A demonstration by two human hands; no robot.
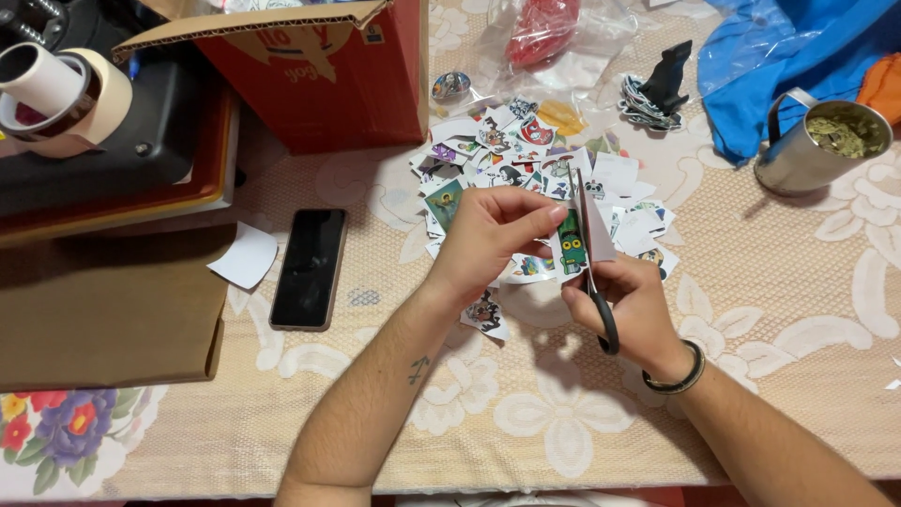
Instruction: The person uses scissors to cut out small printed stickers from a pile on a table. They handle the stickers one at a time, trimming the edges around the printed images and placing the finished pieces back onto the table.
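- Here, a table (770, 310) covered with a cream lace cloth fills the view from above.
- At the left sits a dark machine (103, 141) with 2 rolls of tape (56, 99) resting on top of it.
- Next to it stands an open red cardboard box (328, 80).
- At the top right lies a crumpled blue cloth (798, 66), and just below it a metal cup (817, 145) with greenish bits inside.
- A black phone (310, 268) lies flat, screen up, left of the arms.
- A heap of cut-out stickers (507, 155) is spread across the middle of the table, behind the hands.
- The left hand (488, 239) pinches a small sheet (574, 246) printed with a green cartoon figure, held above the heap.
- The right hand (638, 305) is closed around the handles of black scissors (591, 272), a dark bracelet (680, 376) on its wrist.
- The scissor blades point away from the person and meet the sheet's right edge.
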